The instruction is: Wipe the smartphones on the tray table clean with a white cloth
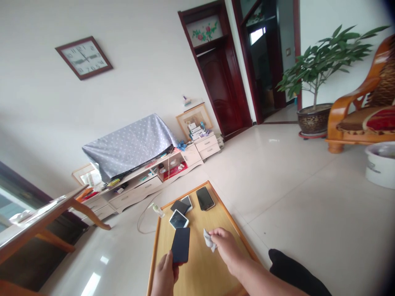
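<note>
My left hand (pixel 166 273) grips a dark smartphone (pixel 181 245) by its lower end, its flat face turned up toward me over the wooden table (pixel 200 263). Between the thumb and fingers of my right hand (pixel 224 245) is a crumpled pale grey cloth (pixel 210 240), held apart from the phone. Just beyond the held phone lies a white-framed phone (pixel 179 219). Behind it, a dark phone (pixel 179 207) partly covers another white-edged phone (pixel 187 202). Farther right on the tabletop rests a black phone (pixel 205 198).
A clear pump bottle (pixel 158 211) stands at the table's left edge. Beyond are a low TV cabinet (pixel 135 195) and a cloth-covered television (pixel 131 144). A wooden armchair (pixel 345 107), potted plant (pixel 314 119) and white bucket (pixel 381 166) stand right; a wooden bench-like table (pixel 61 205) is left.
</note>
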`<state>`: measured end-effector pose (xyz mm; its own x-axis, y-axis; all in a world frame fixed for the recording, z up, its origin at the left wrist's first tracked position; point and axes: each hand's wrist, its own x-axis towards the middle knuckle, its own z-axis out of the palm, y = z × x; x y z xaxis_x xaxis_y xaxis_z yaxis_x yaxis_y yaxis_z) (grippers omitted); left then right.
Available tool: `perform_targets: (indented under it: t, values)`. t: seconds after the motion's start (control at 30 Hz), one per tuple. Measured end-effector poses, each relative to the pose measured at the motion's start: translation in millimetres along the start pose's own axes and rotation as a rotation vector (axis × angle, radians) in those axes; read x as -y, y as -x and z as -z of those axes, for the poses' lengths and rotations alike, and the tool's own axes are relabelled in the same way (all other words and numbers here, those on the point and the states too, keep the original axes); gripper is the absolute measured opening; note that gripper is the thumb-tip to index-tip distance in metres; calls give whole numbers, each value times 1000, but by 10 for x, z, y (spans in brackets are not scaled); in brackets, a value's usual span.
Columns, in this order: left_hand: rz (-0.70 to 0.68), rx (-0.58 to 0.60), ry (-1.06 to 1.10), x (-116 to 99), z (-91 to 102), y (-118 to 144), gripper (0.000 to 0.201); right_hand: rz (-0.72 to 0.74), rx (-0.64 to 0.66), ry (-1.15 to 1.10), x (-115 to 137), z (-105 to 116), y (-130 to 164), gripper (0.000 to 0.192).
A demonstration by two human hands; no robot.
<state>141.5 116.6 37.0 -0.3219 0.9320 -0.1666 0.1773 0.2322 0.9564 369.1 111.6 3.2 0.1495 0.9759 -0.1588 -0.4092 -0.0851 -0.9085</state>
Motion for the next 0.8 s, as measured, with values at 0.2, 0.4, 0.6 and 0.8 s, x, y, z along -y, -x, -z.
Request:
perform_targets:
  t: [0.2,0.4,0.6,0.8]
  values:
    - [106,166,296,-239,-596,-193,47,-82,-105,-145,-41,63,-178,21]
    - [175,220,427,-306,-1169,-514,35,-106,-137,-188,8,91,-285,22]
    - [213,247,449,-280,-1543,-727,21,-69,-186,-182,89,164,-394,19]
    - [218,207,449,-251,-1762,-927,15,-88,-192,-195,195,196,-436,21]
